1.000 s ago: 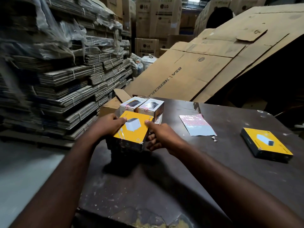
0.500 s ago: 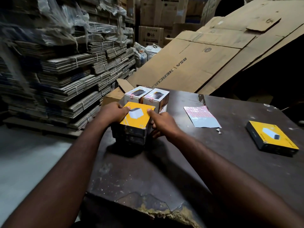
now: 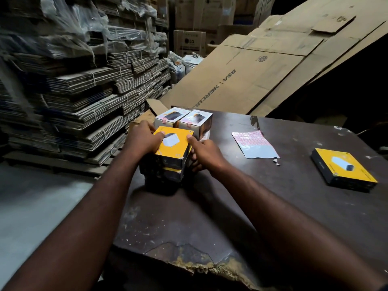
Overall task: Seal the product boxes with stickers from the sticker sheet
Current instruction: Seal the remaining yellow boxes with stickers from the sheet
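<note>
We see a left hand and a right hand clasping a flat yellow cardboard product box atop a short stack of similar boxes near the left edge of a dark, worn desk. Each thumb presses its top, and the fingers curl round its sides. The pink-and-white sticker sheet lies well apart to the right, untouched. We judge that a sideways nudge could topple the uneven stack off the desk.
</note>
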### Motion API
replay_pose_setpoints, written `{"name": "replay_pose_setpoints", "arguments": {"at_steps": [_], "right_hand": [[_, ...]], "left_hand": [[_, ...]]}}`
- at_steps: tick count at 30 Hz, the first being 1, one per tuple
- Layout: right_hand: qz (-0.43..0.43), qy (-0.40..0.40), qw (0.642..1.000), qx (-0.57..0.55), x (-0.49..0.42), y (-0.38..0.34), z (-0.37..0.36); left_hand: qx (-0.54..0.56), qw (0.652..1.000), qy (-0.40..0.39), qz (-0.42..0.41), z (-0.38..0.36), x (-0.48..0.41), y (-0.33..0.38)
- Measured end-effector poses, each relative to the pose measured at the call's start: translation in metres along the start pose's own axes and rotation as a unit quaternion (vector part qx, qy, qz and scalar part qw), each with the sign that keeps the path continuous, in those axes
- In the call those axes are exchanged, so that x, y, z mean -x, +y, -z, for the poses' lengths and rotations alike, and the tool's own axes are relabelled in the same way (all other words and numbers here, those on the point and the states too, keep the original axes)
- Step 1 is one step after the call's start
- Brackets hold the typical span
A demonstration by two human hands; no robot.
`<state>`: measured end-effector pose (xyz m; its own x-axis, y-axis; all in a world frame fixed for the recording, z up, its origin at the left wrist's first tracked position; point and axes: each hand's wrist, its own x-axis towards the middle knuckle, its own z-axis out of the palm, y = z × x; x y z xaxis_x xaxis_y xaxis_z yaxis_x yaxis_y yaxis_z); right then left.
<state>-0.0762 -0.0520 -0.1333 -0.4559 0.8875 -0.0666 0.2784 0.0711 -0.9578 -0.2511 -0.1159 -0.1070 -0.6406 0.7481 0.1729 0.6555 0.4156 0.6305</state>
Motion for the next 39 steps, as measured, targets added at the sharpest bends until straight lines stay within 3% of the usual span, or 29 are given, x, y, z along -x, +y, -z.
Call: {"name": "replay_pose_setpoints", "arguments": {"at_steps": [6, 9, 12, 15, 20, 24, 27, 30, 32, 35, 39], "right_hand": [[0.000, 0.002, 1.000, 0.012, 0.000, 0.011, 0.033], [0.005, 0.030, 0.999, 0.025, 0.004, 0.014, 0.062], [0.020, 0.069, 0.995, 0.071, 0.011, 0.021, 0.100], [0.015, 0.131, 0.985, 0.114, 0.017, 0.035, 0.150], [-0.004, 0.248, 0.966, 0.072, 0.028, 0.071, 0.227], [0.014, 0.394, 0.904, 0.165, 0.046, 0.094, 0.287], [-0.020, 0.459, 0.866, 0.197, 0.060, 0.105, 0.325], [-0.112, 0.467, 0.850, 0.217, 0.070, 0.122, 0.358], [-0.153, 0.437, 0.870, 0.172, 0.073, 0.132, 0.368], [-0.153, 0.408, 0.894, 0.102, 0.073, 0.142, 0.367], [-0.132, 0.427, 0.891, 0.079, 0.070, 0.144, 0.354]], "left_hand": [[-0.018, 0.972, 0.120, -0.201, -0.021, 0.025, 0.058], [0.006, 0.950, 0.087, -0.301, -0.047, 0.042, 0.099], [0.037, 0.939, 0.014, -0.341, -0.079, 0.062, 0.132], [0.071, 0.944, -0.078, -0.313, -0.114, 0.079, 0.160], [0.111, 0.935, -0.203, -0.267, -0.159, 0.098, 0.194], [0.132, 0.921, -0.288, -0.225, -0.197, 0.108, 0.218], [0.174, 0.906, -0.332, -0.195, -0.224, 0.116, 0.232], [0.229, 0.883, -0.382, -0.146, -0.248, 0.125, 0.244], [0.247, 0.879, -0.389, -0.125, -0.269, 0.127, 0.250], [0.265, 0.880, -0.377, -0.112, -0.299, 0.127, 0.257], [0.315, 0.872, -0.366, -0.077, -0.308, 0.129, 0.264]]}}
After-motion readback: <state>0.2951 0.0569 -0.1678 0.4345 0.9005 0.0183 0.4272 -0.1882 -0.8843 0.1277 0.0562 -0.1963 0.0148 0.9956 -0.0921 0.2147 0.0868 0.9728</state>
